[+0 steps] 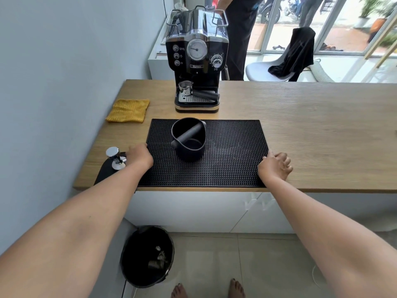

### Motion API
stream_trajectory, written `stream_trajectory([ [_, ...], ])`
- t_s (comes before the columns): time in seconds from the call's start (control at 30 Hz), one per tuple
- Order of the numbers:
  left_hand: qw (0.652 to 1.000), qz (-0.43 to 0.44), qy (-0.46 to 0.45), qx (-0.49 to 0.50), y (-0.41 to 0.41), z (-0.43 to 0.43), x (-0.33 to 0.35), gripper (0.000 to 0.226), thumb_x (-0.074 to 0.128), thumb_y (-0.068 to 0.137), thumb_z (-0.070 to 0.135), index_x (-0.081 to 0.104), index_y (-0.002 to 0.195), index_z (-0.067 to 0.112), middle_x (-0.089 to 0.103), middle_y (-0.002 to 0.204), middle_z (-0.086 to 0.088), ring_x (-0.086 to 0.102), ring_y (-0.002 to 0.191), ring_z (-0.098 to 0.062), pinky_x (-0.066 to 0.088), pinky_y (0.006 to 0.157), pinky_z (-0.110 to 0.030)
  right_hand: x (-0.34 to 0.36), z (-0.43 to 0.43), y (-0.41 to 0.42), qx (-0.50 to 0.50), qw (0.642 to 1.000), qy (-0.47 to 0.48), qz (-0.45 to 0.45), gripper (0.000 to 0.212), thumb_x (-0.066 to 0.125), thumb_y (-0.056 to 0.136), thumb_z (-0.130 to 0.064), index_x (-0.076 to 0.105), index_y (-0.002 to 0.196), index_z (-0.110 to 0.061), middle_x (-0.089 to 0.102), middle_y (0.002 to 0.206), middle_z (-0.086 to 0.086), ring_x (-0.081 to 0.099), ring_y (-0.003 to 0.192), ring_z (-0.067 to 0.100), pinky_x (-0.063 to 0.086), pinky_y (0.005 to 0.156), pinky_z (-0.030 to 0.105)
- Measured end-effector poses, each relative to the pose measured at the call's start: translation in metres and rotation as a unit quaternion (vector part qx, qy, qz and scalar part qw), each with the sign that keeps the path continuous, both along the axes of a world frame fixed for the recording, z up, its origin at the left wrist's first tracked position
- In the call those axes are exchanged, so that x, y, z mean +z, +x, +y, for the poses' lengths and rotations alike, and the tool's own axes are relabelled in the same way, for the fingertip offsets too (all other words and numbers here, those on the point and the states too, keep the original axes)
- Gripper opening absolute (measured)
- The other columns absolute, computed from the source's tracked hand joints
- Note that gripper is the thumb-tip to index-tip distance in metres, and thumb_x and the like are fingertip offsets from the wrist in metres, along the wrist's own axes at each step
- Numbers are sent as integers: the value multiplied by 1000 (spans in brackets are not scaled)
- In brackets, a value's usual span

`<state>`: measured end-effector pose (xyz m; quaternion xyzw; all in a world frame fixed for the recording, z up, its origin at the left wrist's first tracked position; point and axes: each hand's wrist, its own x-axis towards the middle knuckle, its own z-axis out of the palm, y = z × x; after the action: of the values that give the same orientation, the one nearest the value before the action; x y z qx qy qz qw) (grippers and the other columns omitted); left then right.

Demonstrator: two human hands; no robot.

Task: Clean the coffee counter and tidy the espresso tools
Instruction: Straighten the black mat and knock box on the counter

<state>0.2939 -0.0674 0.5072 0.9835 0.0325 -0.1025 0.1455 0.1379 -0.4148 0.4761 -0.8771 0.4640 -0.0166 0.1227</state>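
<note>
A black studded rubber bar mat (232, 151) lies on the wooden counter (311, 125) at its front edge. My left hand (139, 157) grips the mat's left edge and my right hand (276, 165) grips its right edge. A black knock box (189, 139) with a bar across it stands on the mat. A chrome tamper (115, 158) stands on a small black pad (106, 168) just left of my left hand. A folded yellow cloth (129, 110) lies at the back left. The portafilter (197, 91) rests on the drip tray of the black espresso machine (196, 59).
A grey wall runs along the counter's left side. A black waste bin (147, 257) with some scraps stands on the floor below the counter's front edge. Behind the counter are a white chair with a dark garment (296, 54) and a standing person (238, 35).
</note>
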Motion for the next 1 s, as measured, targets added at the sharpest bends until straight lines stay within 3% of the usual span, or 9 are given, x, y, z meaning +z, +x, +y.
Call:
stream_trajectory([
  [0.23,986,7,-157,54,-8,-7,16,43,56,93,26,57,136,27,51,140,-12,53,124,-32,46,104,-45,31,35,41,53,991,56,-107,43,48,96,-29,48,139,-23,40,143,13,35,132,32,25,108,48],
  [0.4,880,-18,-465,101,-43,-34,26,15,54,96,36,67,90,34,66,94,6,63,92,-19,58,86,-44,64,87,94,154,934,221,-235,41,41,100,-35,58,131,-14,58,128,11,52,116,27,41,98,39],
  [0.47,845,3,-522,119,-55,-43,28,11,56,95,36,65,94,32,64,98,5,64,89,-16,60,75,-39,75,101,108,162,902,293,-270,32,40,98,-32,64,112,-17,63,109,7,54,97,23,40,82,34],
  [0.6,814,16,-564,138,-69,-53,27,39,63,95,27,58,131,14,65,112,-3,67,95,-17,58,70,-30,80,120,131,146,868,382,-281,21,41,96,-29,57,85,-22,56,87,0,50,85,20,38,72,33],
  [0.67,808,13,-572,141,-73,-57,27,42,65,94,23,57,133,12,66,110,-6,68,95,-17,59,71,-30,77,123,136,126,862,397,-288,25,44,94,-25,65,87,-13,63,87,7,57,85,23,44,72,34],
  [0.7,805,9,-575,145,-74,-58,27,41,65,93,21,57,133,12,67,109,-6,68,94,-16,59,71,-29,75,125,138,125,861,400,-287,28,45,94,-23,70,93,-10,67,92,10,40,86,10,48,76,35],
  [0.73,803,4,-577,148,-74,-60,28,41,65,93,19,57,132,12,67,108,-6,69,93,-16,59,70,-28,73,125,139,124,864,397,-284,31,45,95,-21,72,103,-10,70,102,11,50,121,37,50,82,36],
  [0.77,802,-2,-578,152,-73,-62,28,41,65,93,18,57,132,12,67,106,-5,69,92,-15,59,70,-28,73,125,139,124,866,393,-282,32,45,96,-20,72,112,-13,70,111,7,62,103,25,50,88,34],
  [1.0,822,-16,-544,164,-52,-79,32,39,61,94,20,60,133,12,67,117,-5,67,100,-17,60,77,-33,70,103,130,120,860,401,-292,26,52,97,-21,73,112,-23,69,116,-2,60,108,18,50,99,37],
])
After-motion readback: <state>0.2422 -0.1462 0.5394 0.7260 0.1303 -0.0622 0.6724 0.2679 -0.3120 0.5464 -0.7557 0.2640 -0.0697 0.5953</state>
